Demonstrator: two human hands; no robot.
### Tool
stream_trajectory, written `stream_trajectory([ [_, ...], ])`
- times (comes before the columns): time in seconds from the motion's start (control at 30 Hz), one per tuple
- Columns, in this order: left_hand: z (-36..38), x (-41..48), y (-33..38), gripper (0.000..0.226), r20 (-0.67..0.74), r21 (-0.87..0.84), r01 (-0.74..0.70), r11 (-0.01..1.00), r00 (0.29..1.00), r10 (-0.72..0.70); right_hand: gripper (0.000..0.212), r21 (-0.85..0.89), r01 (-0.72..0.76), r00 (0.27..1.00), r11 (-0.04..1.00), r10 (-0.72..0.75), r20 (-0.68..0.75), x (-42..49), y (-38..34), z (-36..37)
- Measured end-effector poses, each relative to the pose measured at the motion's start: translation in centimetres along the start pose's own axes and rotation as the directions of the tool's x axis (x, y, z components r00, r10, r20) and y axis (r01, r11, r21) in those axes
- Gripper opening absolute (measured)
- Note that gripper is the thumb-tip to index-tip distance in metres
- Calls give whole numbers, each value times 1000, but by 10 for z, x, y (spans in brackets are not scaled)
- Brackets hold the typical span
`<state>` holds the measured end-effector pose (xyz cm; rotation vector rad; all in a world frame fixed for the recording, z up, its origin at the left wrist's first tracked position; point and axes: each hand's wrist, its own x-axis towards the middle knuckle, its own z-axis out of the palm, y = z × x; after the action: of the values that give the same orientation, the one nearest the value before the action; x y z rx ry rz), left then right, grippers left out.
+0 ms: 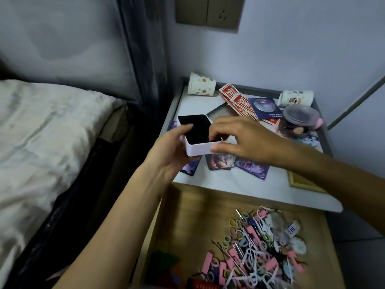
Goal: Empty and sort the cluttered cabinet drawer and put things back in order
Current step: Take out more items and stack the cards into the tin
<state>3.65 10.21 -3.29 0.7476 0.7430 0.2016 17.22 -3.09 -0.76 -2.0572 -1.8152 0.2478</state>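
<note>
At frame centre, the black-lined white square box [196, 134], gripped by the left hand [168, 151] and pinched at its rim by the right hand [243, 138], is best kept level.

White box [198, 150], black lining; red cards [242, 103]; purple cards [252, 168]; spotted white cups [201, 84]; pink clips [207, 260].

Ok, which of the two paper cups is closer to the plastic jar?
The right cup, lying just behind the jar at the back right corner. The other cup lies at the back left, past the red cards.
</note>
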Motion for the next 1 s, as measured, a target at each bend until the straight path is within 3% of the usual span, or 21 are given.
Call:
stream_trajectory([
  [0.07, 7, -1, -7, 19, -31, 3, 1, 1000, 1000, -1, 19, 108, -67, 996, 992, 73, -57, -17, 3, 1],
  [0.13, 8, -1, -8, 15, -69, -17, -5, 1000, 998, 4, 24, 191, -231, 954, 954, 260, -150, -34, 11, 3],
  [0.17, 7, -1, -6, 18, -87, -30, -16, 999, 996, 14, 28, 136, -353, 912, 926, 373, -169, -41, 17, 5],
  [0.23, 1, 4, -3, 27, -127, -44, -47, 998, 991, 41, 42, -132, -580, 814, 804, 572, -99, -52, 33, 15],
  [0.33, -1, 5, -1, 33, -143, -65, -56, 996, 989, 46, 67, -324, -674, 689, 664, 723, 49, -62, 44, 34],
  [0.53, 1, 7, -2, 13, -121, -31, -47, 998, 992, 42, 64, -252, -708, 664, 659, 743, 78, -62, 49, 47],
  [0.6, -1, 7, -1, 14, -126, -23, -50, 998, 991, 46, 59, -153, -724, 670, 673, 738, 77, -62, 48, 45],
  [0.73, -5, 9, 2, 13, -141, 3, -61, 998, 988, 61, 48, 74, -640, 766, 765, 629, 130, -62, 45, 40],
  [0.83, -6, 9, 2, 18, -165, 1, -65, 998, 984, 64, 64, 62, -551, 824, 833, 530, 201, -47, 43, 41],
  [1.0, -5, 4, 2, 14, -187, -6, -87, 996, 979, 84, 75, -14, -524, 820, 851, 509, 262, -24, 46, 44],
])
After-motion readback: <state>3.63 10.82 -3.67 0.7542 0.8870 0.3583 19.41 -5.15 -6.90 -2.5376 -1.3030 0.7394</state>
